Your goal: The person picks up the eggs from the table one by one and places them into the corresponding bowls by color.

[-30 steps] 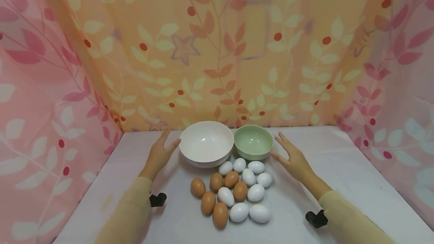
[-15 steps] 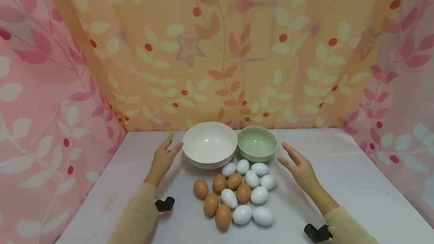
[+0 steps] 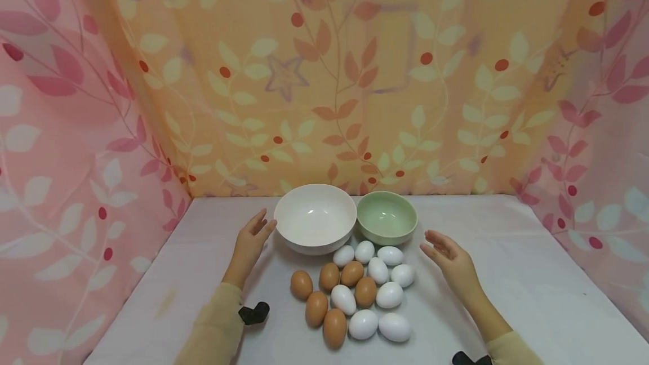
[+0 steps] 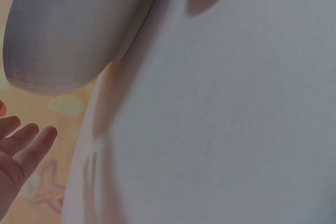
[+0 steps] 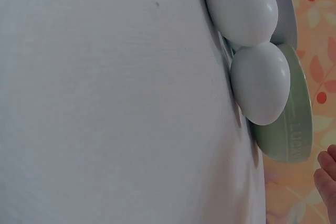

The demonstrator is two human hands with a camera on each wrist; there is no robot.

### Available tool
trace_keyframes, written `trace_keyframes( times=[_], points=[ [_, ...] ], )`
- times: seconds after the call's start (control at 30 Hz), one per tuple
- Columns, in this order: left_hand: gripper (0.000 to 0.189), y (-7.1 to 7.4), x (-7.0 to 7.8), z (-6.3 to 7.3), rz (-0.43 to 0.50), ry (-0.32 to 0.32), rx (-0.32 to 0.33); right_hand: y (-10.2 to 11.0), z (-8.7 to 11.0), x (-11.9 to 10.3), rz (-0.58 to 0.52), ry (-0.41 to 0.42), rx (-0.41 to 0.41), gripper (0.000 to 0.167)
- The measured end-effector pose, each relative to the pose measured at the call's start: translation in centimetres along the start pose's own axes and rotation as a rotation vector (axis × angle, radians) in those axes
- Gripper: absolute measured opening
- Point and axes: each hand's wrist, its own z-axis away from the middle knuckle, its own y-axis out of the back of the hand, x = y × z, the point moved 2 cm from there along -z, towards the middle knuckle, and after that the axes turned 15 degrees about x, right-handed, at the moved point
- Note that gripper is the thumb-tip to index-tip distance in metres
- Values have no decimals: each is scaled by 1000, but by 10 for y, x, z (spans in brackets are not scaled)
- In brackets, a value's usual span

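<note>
A large white bowl [image 3: 315,221] stands at the back of the table, a smaller green bowl [image 3: 387,219] against its right side. In front of them lies a loose group of white eggs [image 3: 389,295] and brown eggs [image 3: 316,308]. My left hand [image 3: 249,249], fingers extended, is beside the white bowl, its thumb tip right at the rim. To the right of the green bowl, a small gap away, hovers my right hand [image 3: 455,266] with relaxed fingers and nothing in it. The right wrist view shows its fingers [image 5: 326,174] below the green bowl's lettered side [image 5: 294,137].
A white cloth [image 3: 167,275] covers the table. Patterned fabric hangs as a yellow back wall [image 3: 334,72] and pink side walls [image 3: 61,185]. Black wrist mounts [image 3: 254,313] stick out from both sleeves.
My right hand has drawn back from the green bowl's side toward me. The left hand has slid slightly nearer to me along the white bowl. Bowls and eggs keep their arrangement; the head view shifted a little.
</note>
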Motion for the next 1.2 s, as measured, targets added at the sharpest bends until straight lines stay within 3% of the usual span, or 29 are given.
trace_keyframes(
  times=[0.33, 0.67, 1.03, 1.2],
  points=[
    [61, -12, -6, 3, 153, 36, 9, -5, 7, 7, 8, -102, -14, 60],
    [58, -18, -14, 6, 188, 84, 33, -14, 11, 9, 25, -154, -91, 61],
    [58, -23, -17, 6, 247, 70, 21, -19, 11, 14, 86, -158, -153, 60],
    [56, -25, -16, 7, 260, 95, 42, -20, 11, 17, 81, -167, -177, 61]
  ],
)
